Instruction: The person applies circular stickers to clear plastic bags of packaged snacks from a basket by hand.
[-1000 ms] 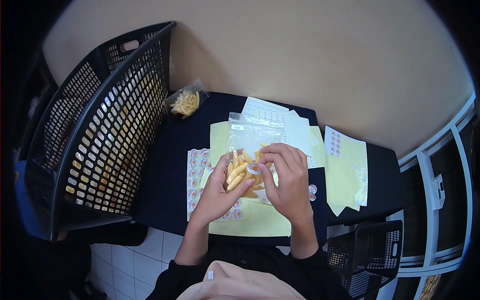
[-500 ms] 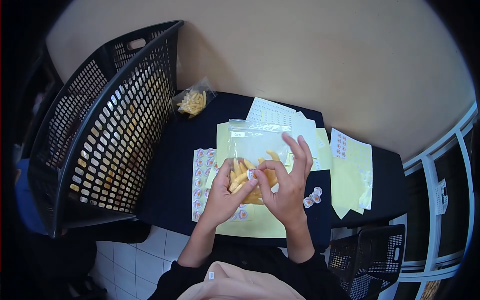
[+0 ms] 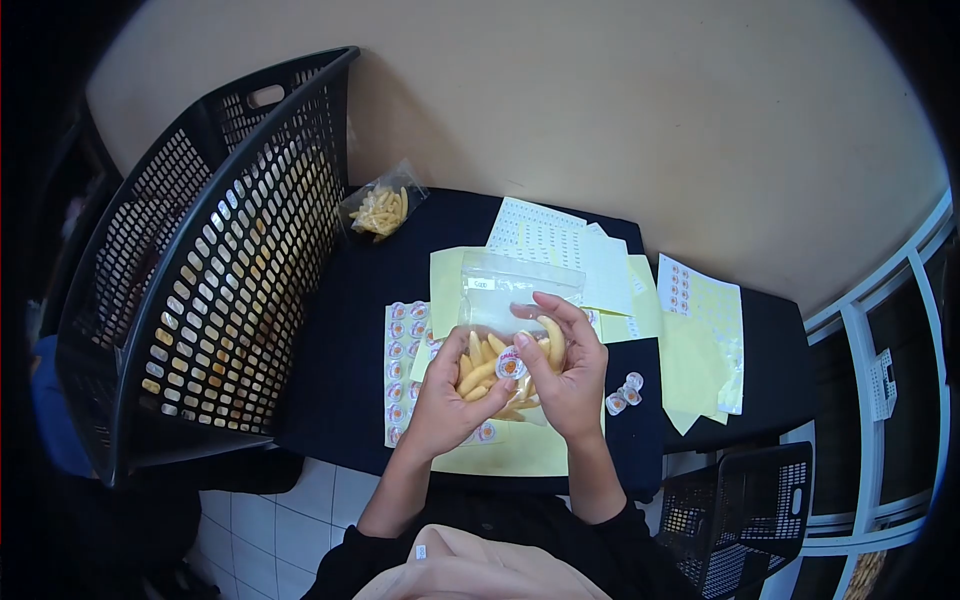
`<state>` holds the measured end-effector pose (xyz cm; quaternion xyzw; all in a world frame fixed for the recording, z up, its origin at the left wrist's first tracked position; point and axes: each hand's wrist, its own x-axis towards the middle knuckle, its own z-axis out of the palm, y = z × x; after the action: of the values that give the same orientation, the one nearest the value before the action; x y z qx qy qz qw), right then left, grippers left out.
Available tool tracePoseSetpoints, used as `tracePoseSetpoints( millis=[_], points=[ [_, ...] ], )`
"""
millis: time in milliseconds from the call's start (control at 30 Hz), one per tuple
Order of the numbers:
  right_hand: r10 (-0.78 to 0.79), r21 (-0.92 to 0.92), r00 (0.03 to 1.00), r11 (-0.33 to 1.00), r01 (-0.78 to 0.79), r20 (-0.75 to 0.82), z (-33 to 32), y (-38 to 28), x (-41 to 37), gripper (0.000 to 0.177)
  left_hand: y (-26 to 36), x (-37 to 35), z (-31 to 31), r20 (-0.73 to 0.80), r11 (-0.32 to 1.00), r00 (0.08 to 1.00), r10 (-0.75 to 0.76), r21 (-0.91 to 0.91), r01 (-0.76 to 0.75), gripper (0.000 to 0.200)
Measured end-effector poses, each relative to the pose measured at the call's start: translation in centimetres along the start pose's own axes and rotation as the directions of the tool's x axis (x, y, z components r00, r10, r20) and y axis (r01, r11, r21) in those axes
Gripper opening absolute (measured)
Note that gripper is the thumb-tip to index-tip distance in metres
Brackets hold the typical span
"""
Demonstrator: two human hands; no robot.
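I hold a clear zip bag of yellow snack sticks upright over the dark table. My left hand grips its lower left side. My right hand cups its right side, fingers curled over the sticks. A round orange-and-white sticker sits on the bag's front between my thumbs. Beneath the bag lies a sticker sheet on yellow backing paper.
A large black mesh basket stands tilted at the left. A second bag of sticks lies at the table's back. White and yellow sheets lie at the right, a few loose stickers beside my right hand. A smaller black basket sits lower right.
My right hand's fingers, spread half a second ago, have curled around the bag's right side. The sticker now lies flat on the bag's front, and the bag sits slightly lower.
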<state>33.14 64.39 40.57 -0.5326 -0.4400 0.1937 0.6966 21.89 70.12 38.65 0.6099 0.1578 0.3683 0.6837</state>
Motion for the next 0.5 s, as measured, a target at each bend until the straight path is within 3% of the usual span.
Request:
tracePoseSetpoints(
  millis=[233, 300, 433, 500],
  points=[
    [0.054, 0.177, 0.982, 0.980, -0.086, 0.179, -1.3, -1.0, 0.4, 0.047, 0.4, 0.2, 0.1, -0.003, 0.996, 0.999, -0.037, -0.085, 0.037, 0.038],
    [-0.012, 0.007, 0.973, 1.000, 0.011, 0.231, -1.5, -1.2, 0.1, 0.055, 0.3, 0.2, 0.1, -0.014, 0.995, 1.000, -0.019, -0.093, 0.018, 0.038],
    [0.009, -0.028, 0.978, 1.000, -0.003, 0.208, -2.0, -1.4, -0.3, 0.057, 0.4, 0.4, -0.1, 0.046, 0.994, 0.998, -0.049, -0.090, 0.053, 0.039],
    [0.011, -0.008, 0.978, 1.000, -0.010, 0.210, -2.3, -1.6, -0.4, 0.059, 0.4, 0.7, -0.2, 0.126, 0.999, 0.991, -0.034, 0.018, 0.032, 0.040]
  ],
)
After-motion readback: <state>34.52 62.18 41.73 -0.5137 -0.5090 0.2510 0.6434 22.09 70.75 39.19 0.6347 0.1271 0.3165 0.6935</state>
